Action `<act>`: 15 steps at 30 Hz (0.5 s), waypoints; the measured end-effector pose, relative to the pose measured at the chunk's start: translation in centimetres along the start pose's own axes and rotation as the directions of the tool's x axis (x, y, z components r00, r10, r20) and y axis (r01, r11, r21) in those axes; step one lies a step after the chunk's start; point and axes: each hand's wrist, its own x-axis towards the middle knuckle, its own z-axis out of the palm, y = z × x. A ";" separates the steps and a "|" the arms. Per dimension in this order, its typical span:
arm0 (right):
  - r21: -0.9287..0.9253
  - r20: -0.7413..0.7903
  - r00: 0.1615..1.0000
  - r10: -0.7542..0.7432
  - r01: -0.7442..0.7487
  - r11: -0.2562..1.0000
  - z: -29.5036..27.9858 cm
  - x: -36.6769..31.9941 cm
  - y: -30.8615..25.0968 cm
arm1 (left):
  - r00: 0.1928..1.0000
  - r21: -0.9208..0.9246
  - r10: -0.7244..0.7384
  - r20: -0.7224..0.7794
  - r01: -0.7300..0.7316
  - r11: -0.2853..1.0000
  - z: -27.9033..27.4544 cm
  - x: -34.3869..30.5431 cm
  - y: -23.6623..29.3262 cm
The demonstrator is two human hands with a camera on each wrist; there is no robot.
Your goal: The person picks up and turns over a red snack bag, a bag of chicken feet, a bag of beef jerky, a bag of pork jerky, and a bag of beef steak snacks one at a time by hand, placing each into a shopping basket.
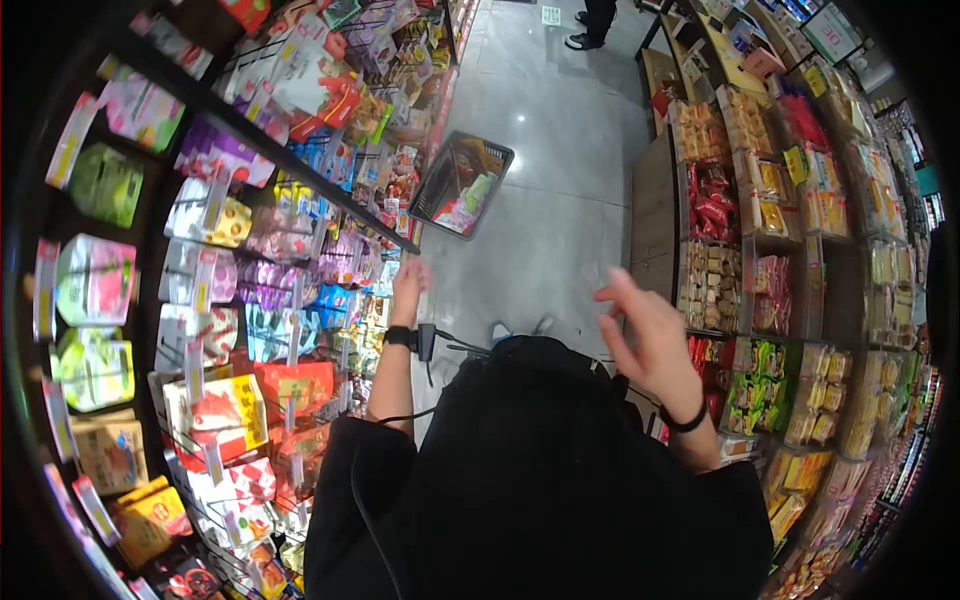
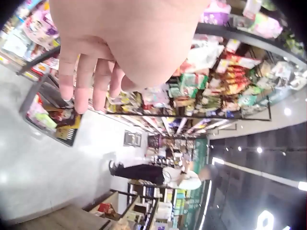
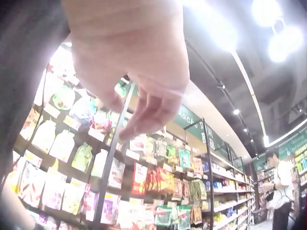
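Note:
Both hands are free of any object. My left hand (image 1: 408,292) hangs beside the left snack shelves, its fingers extended and slightly spread in the left wrist view. Ahead of it on the floor lies a dark shopping basket (image 1: 428,178). Inside the basket are a pink, white and green packet (image 1: 472,203) and some darker items. My right hand (image 1: 648,338) is raised over the aisle at the right, thumb apart from loosely bent fingers. The right wrist view shows that hand's fingers (image 3: 152,112) bent downward with nothing between them.
Hanging bagged snacks (image 1: 225,410) fill the left wall, with a dark metal rail (image 1: 270,150) across them. Bins of packaged food (image 1: 765,190) line the right side. Grey tiled floor (image 1: 545,215) runs between. Another person (image 3: 282,184) stands farther along the aisle.

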 end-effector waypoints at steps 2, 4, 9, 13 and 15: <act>-0.085 -0.094 0.991 -0.091 0.083 0.993 -4.2 3.7 -0.4 | 0.995 0.034 0.068 0.074 -0.071 0.997 3.0 2.4 4.6; 0.004 -0.230 0.927 -0.296 0.305 0.952 -6.3 6.9 1.7 | 0.985 0.145 0.098 0.142 -0.119 0.982 5.2 5.6 5.0; -0.112 -0.445 0.691 -0.569 0.587 0.801 -8.4 17.6 5.9 | 0.992 0.402 0.001 0.125 -0.052 0.914 3.8 7.5 -8.4; -0.053 -0.321 0.796 -0.513 0.526 0.849 -11.0 25.1 10.3 | 0.956 0.938 -0.036 0.290 -0.277 0.208 1.1 2.5 -16.0; -0.037 -0.322 0.787 -0.527 0.546 0.837 -10.7 28.7 12.1 | 0.966 0.964 -0.174 0.190 -0.151 0.218 2.6 0.4 -15.8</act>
